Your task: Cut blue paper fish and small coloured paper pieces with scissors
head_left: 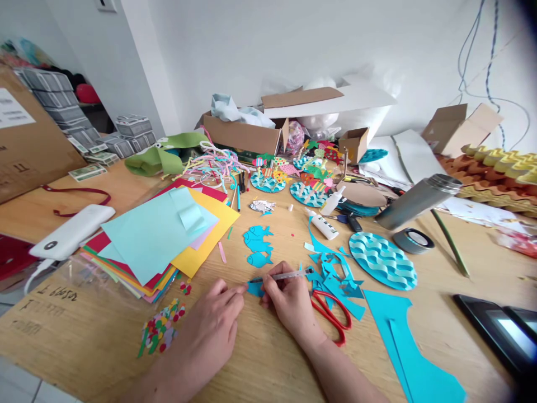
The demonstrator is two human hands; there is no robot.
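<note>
My left hand (216, 319) rests on the wooden table (268, 358), its fingertips pressing down a small blue paper cut-out (255, 289). My right hand (289, 299) is closed round a clear-barrelled pen (282, 276), whose tip touches that cut-out. Two blue paper fish (257, 244) lie just beyond my hands. Red-handled scissors (331, 313) lie right of my right hand, beside a heap of blue paper scraps (335, 277).
A stack of coloured paper sheets (163, 240) lies to the left, with a white power bank (71, 232) and small coloured bits (161, 330). A blue wavy paper disc (382, 260), tape roll (413, 239), grey flask (419, 201), glue bottle (324, 225), blue sheet (409, 347) and tablet (499, 330) lie right. Boxes crowd the back.
</note>
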